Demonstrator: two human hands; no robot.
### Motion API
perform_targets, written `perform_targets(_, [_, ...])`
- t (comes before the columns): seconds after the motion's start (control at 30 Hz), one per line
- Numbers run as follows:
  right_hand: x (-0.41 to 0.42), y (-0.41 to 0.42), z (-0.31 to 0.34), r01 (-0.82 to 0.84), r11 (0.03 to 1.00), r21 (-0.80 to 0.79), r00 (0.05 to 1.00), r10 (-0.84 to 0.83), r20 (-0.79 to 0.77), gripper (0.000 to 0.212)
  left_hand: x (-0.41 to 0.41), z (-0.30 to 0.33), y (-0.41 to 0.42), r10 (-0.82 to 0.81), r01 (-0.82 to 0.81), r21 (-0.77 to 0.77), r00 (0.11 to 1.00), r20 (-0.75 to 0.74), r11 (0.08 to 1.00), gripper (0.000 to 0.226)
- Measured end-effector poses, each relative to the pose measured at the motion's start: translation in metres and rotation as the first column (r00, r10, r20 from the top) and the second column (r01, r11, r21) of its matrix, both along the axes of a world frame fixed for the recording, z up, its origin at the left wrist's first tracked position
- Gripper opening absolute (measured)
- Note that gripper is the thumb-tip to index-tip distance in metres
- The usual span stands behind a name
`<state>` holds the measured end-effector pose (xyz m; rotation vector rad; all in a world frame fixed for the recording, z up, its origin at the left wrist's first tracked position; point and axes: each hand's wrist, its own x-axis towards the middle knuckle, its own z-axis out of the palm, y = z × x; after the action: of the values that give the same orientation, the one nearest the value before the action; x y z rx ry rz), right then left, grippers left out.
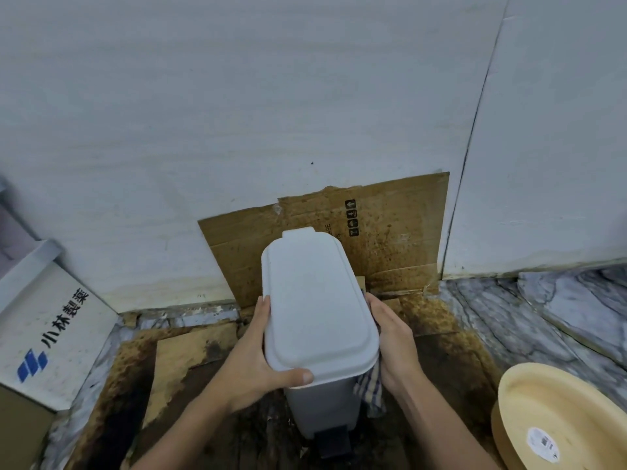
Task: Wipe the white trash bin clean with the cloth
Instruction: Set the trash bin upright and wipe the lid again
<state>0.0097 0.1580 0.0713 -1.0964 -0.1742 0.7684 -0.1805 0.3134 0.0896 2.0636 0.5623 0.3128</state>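
Observation:
A white pedal trash bin (315,300) with its lid shut stands on stained cardboard near the wall. My left hand (258,357) grips the bin's left side, thumb across the lid's front edge. My right hand (393,344) presses a checked cloth (369,388) flat against the bin's right side. Part of the cloth hangs below my palm; the rest is hidden between hand and bin. The black foot pedal (334,442) shows at the bin's base.
Dirty cardboard (390,239) leans on the white wall behind the bin and more covers the floor. A white box with blue logo (51,327) stands at left. A beige round basin (559,422) sits at lower right on marble floor (543,307).

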Motion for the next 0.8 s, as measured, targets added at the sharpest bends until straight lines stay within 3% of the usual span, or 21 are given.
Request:
perform_targets(0.1, [-0.008, 0.002, -0.003, 0.028, 1.0, 0.007, 0.996, -0.027, -0.087, 0.027, -0.009, 0.001, 0.014, -0.037, 0.041, 0.045, 0.995, -0.091, 0.998, 0.146])
perform_targets(0.27, [-0.019, -0.001, -0.005, 0.098, 0.994, -0.039, 0.99, -0.101, -0.102, 0.024, -0.018, 0.001, 0.019, -0.079, 0.086, 0.061, 0.989, -0.123, 0.994, 0.144])
perform_targets(0.43, [-0.019, 0.002, -0.008, 0.181, 0.979, -0.094, 0.972, -0.193, -0.135, 0.021, -0.019, 0.009, 0.015, -0.127, 0.13, 0.042, 0.99, -0.059, 0.991, 0.128])
perform_targets(0.67, [-0.014, 0.002, -0.009, -0.023, 1.0, -0.02, 0.976, 0.018, -0.219, 0.028, -0.016, 0.012, 0.009, -0.142, 0.142, -0.002, 0.99, -0.003, 0.99, 0.129])
perform_targets(0.8, [-0.008, 0.008, -0.007, 0.067, 0.984, -0.162, 0.978, -0.097, -0.187, 0.021, -0.016, 0.014, 0.005, -0.135, 0.135, 0.025, 0.991, 0.016, 0.991, 0.125])
